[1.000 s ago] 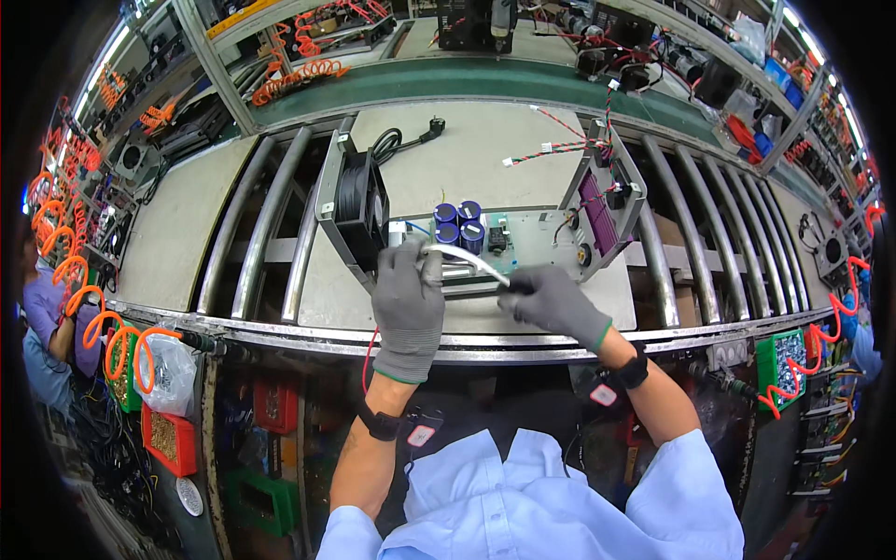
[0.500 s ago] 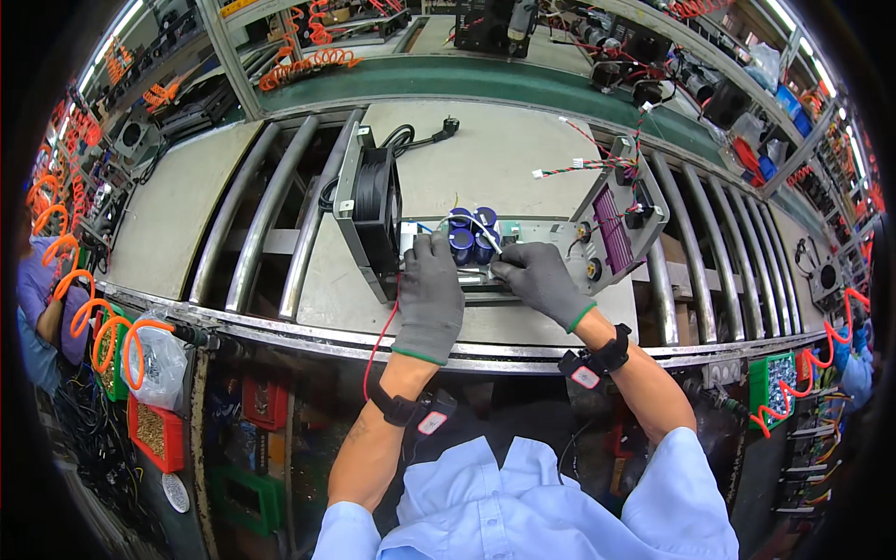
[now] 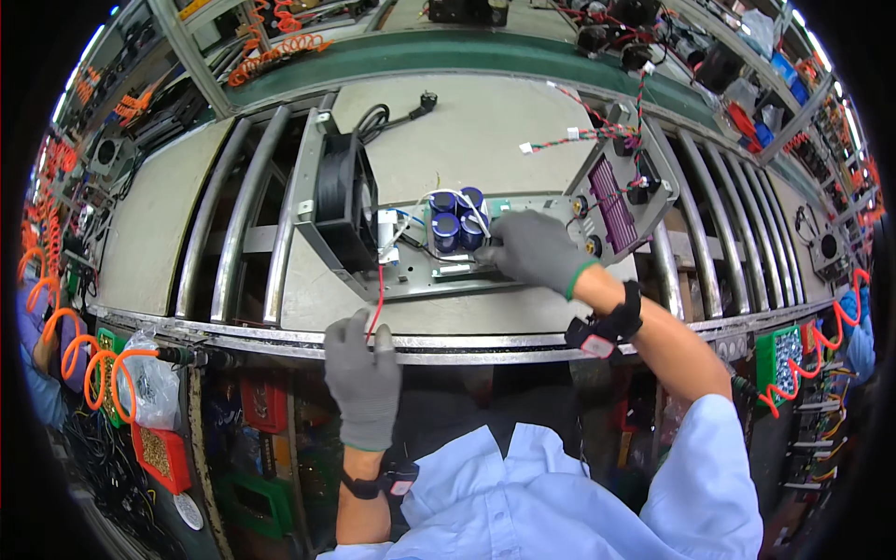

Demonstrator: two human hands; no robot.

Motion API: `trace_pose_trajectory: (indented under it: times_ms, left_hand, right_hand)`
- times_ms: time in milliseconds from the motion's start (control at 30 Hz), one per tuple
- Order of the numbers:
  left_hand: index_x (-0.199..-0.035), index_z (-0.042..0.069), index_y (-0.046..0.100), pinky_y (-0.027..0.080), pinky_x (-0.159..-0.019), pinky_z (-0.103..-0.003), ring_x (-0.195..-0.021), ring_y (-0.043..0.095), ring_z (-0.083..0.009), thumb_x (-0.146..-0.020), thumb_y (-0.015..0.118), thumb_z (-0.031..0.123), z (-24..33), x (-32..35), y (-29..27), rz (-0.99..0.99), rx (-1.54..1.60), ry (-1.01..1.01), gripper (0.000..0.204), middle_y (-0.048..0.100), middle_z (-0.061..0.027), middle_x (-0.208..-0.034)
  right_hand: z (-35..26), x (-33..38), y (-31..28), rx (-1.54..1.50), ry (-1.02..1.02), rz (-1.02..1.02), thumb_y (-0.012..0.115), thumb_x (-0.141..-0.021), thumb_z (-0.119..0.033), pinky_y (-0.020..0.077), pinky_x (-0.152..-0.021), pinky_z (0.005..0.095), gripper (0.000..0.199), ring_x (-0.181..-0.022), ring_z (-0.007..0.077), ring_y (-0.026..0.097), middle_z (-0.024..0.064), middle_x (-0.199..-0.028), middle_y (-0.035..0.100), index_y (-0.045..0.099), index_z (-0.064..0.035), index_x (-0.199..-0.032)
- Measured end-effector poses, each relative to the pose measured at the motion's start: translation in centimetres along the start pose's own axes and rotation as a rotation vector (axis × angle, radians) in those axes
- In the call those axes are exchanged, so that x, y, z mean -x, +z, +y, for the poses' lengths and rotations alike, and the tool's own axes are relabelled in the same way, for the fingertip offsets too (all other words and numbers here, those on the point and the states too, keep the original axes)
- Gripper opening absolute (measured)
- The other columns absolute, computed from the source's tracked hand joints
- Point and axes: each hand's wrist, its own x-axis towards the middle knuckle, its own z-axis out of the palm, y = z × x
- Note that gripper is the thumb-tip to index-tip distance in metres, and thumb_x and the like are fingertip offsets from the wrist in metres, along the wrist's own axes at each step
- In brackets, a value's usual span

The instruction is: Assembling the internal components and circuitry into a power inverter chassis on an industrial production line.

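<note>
A metal chassis (image 3: 420, 283) lies on the work board, with a black fan (image 3: 343, 193) in its left panel. Four blue capacitors (image 3: 446, 230) stand on the circuit board inside it, a white wire (image 3: 483, 220) arching over them. My right hand (image 3: 539, 248), gloved in grey, reaches in just right of the capacitors. Its fingers are closed, and they hide whatever they grip. In front of the chassis, at the table edge, my gloved left hand (image 3: 362, 378) pinches a red wire (image 3: 380, 297) that runs up into the chassis beside the fan.
Metal rollers (image 3: 250, 224) flank the work board (image 3: 495, 121). A power cord with plug (image 3: 411, 112) lies behind the fan. Twisted wires with white connectors (image 3: 574, 135) stick out from the right panel. Parts bins (image 3: 163, 457) hang below at left; a co-worker's sleeve shows far left.
My left hand has come out of the chassis toward me, drawing the red wire to the table edge. My right hand stays by the capacitors. The view has shifted slightly.
</note>
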Motion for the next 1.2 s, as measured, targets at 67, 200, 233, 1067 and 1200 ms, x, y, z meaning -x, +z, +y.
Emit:
trace_pose_trajectory:
  times_ms: [67, 200, 233, 1067, 1200]
  left_hand:
    - [-0.108, 0.001, 0.066, 0.051, -0.071, -0.041, -0.082, 0.064, -0.0325, -0.089, 0.065, 0.014, -1.0, 0.6, -0.6, -0.175, 0.091, -0.272, 0.023, 0.061, -0.0178, -0.097]
    - [-0.105, 0.001, 0.067, 0.05, -0.061, -0.033, -0.069, 0.063, -0.0234, -0.091, 0.064, 0.014, -2.9, 1.9, 0.5, -0.268, 0.249, -0.172, 0.019, 0.063, -0.0107, -0.08]
    - [-0.105, 0.001, 0.067, 0.05, -0.061, -0.033, -0.069, 0.063, -0.0234, -0.091, 0.064, 0.014, -2.3, 1.7, 0.0, -0.279, 0.239, -0.172, 0.019, 0.063, -0.0107, -0.08]
    - [-0.109, -0.001, 0.059, 0.052, -0.055, -0.024, -0.066, 0.064, -0.0108, -0.095, 0.06, 0.013, 2.9, 0.6, 3.6, -0.495, 0.808, -0.566, 0.02, 0.064, -0.006, -0.081]
    - [-0.109, -0.003, 0.059, 0.053, -0.054, -0.024, -0.066, 0.064, -0.0118, -0.095, 0.06, 0.013, 2.8, 0.6, 4.2, -0.5, 0.893, -0.612, 0.021, 0.064, -0.0079, -0.082]
  right_hand:
    - [0.4, -1.0, -1.3, 0.055, 0.0, -0.119, 0.068, -0.083, -0.053, 0.0525, -0.085, 0.0455, 0.054, -0.098, 0.0357, 0.067, 0.0195, -0.1, 0.07, 0.071, -0.0016, -0.099]
    - [-0.2, -2.7, -3.1, 0.138, -0.056, -0.27, 0.067, -0.084, -0.048, 0.0532, -0.068, 0.0432, 0.048, -0.073, 0.0319, 0.068, 0.0166, -0.08, 0.07, 0.072, 0.0001, -0.085]
    - [-0.6, -3.0, -3.4, 0.106, -0.08, -0.321, 0.065, -0.086, -0.043, 0.0518, -0.06, 0.0421, 0.045, -0.061, 0.0294, 0.066, 0.0149, -0.067, 0.067, 0.071, 0.0006, -0.076]
    - [0.0, 0.7, 5.0, -0.056, -0.354, 0.458, 0.062, -0.083, -0.012, 0.0521, -0.066, 0.0488, 0.007, -0.072, 0.037, 0.066, 0.0162, -0.076, 0.065, 0.065, -0.006, -0.083]
    - [0.0, 0.6, 5.0, -0.035, -0.315, 0.423, 0.062, -0.083, -0.013, 0.053, -0.067, 0.0479, 0.008, -0.074, 0.0364, 0.066, 0.0159, -0.079, 0.066, 0.065, -0.006, -0.084]
